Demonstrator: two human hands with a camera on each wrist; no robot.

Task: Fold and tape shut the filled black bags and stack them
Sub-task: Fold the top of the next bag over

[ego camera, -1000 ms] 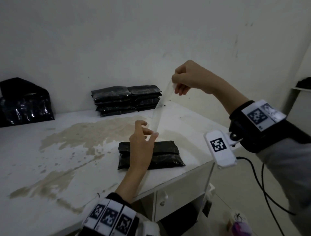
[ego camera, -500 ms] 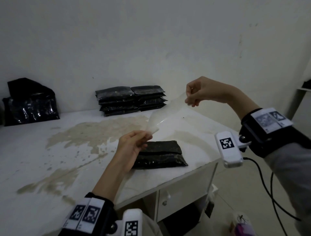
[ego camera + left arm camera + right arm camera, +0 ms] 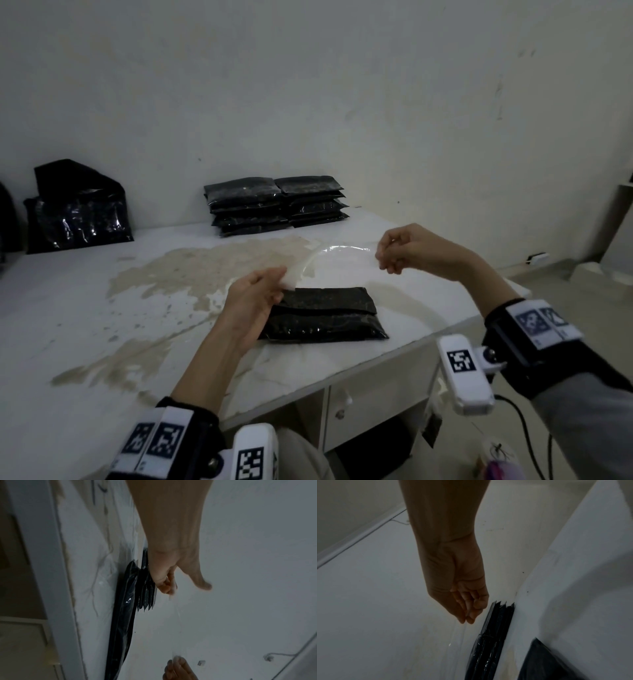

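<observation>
A folded black bag [image 3: 322, 317] lies on the white table [image 3: 102, 308] near its front edge. A strip of clear tape [image 3: 329, 260] stretches above the bag between my two hands. My left hand [image 3: 274, 284] pinches its left end just over the bag's left corner. My right hand [image 3: 387, 253] pinches the right end, higher and farther back. In the left wrist view the left hand [image 3: 169, 588] holds the tape [image 3: 177, 622] beside the bag [image 3: 121, 615]. The right hand [image 3: 467, 620] pinches the tape [image 3: 462, 635] in the right wrist view. Two stacks of taped black bags [image 3: 274, 209] sit against the back wall.
A large black plastic bag [image 3: 78, 209] leans on the wall at the table's far left. The tabletop carries a wide brownish stain [image 3: 205, 270]. Below the front edge is a white cabinet with a drawer knob [image 3: 339, 414]. A cable [image 3: 527, 431] hangs from my right wrist.
Both hands have lowered the tape from a steep slant to nearly level over the bag. The right hand dropped most; the left hand moved to the bag's left corner.
</observation>
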